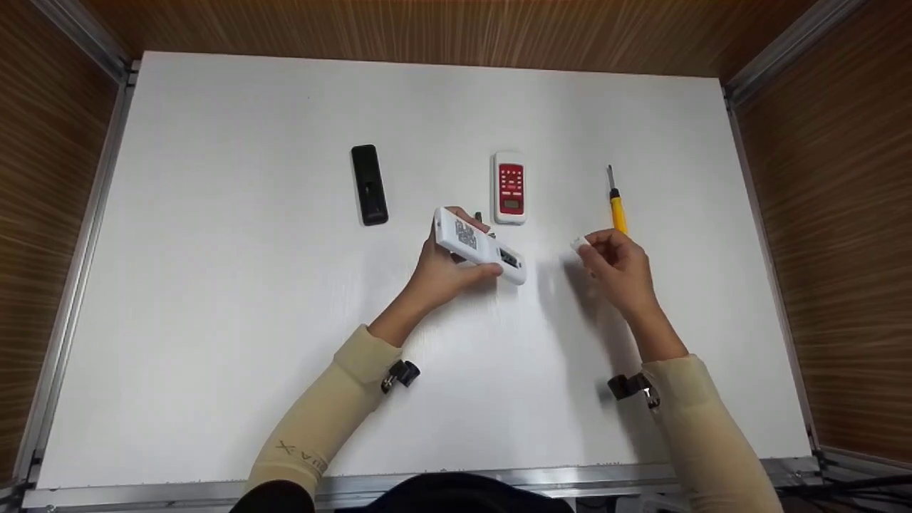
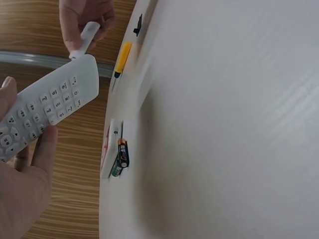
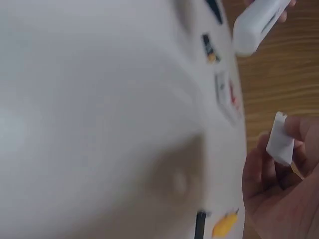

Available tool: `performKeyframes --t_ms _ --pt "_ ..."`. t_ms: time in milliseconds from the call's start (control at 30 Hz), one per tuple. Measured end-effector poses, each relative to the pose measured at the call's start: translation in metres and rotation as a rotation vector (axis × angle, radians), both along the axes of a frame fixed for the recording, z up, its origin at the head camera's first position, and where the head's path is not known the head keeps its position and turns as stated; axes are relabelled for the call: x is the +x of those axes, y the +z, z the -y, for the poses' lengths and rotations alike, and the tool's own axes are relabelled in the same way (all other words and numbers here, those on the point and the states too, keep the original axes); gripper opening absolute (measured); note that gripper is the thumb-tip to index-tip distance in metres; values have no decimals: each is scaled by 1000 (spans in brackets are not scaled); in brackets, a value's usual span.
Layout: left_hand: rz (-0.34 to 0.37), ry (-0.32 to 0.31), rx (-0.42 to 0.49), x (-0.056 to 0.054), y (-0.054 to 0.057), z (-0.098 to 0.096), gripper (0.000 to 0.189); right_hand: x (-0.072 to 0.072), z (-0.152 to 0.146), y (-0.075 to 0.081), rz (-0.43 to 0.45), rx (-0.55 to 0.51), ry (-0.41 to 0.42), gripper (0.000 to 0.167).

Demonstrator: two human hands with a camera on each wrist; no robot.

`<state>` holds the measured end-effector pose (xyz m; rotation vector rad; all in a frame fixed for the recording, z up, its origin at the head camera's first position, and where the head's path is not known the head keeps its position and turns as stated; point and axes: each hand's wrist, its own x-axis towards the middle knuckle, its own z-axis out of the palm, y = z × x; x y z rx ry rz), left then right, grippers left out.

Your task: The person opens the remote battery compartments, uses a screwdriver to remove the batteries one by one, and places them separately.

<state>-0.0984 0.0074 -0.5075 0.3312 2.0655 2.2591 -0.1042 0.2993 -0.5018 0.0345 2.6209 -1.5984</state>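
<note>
My left hand (image 1: 443, 276) grips a white remote control (image 1: 479, 246), tilted above the table, its back with a printed code towards the head camera. An uncovered dark battery compartment (image 1: 508, 258) shows near its lower end. In the left wrist view the number buttons (image 2: 62, 102) face that camera. To the right, apart from the remote, my right hand (image 1: 621, 269) pinches a small white battery cover (image 3: 281, 142) between thumb and fingers. Two batteries (image 2: 123, 152) lie on the table beside a red-and-white remote (image 1: 511, 189); in the head view the held remote partly hides them.
A black remote (image 1: 369, 185) lies face down at the back left of the white table (image 1: 235, 285). Just beyond my right hand lies a screwdriver with a yellow handle (image 1: 618, 214). Wood-grain panels (image 1: 427, 32) wall the table at the back and sides.
</note>
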Motion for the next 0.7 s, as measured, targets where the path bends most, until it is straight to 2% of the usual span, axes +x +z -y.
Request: performKeyframes --t_ms 67,133,267,467,533,600,700 --pt "18 -2 8 2 7 1 72 -4 -15 -11 -1 123 -37 24" --pt "28 -7 18 5 13 3 71 -5 -25 -16 21 234 -60 23" --pt "39 -26 -4 9 18 8 64 -10 -39 -25 82 343 -84 20" --pt "31 -31 -35 12 17 17 48 -15 -46 -30 143 328 -86 28" --pt "20 -48 -51 12 16 22 55 -16 -46 -30 155 316 -95 30" --pt "-1 -92 -89 12 12 29 67 -16 -46 -30 154 314 -107 30" --pt "-28 -167 -141 9 -1 39 81 -15 -48 -29 141 319 -125 27"
